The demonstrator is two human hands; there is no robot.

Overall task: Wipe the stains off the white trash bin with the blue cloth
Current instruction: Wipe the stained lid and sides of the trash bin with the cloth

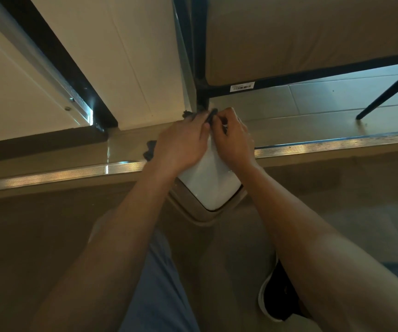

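Observation:
The white trash bin (211,182) stands on the floor below me, its glossy lid facing up and a beige rim around it. My left hand (181,142) and my right hand (234,137) meet over the bin's far edge. A dark cloth (211,115) sticks out between the fingertips of both hands, and another fold of the same dark cloth (149,149) hangs out left of my left hand. It looks nearly black in this dim light. My hands hide the bin's far end.
A metal threshold strip (325,146) crosses the floor just behind the bin. A black table leg (201,97) rises right beyond my hands, and a slanted chair leg (389,89) stands at the right. My shoe (277,293) rests near the bin.

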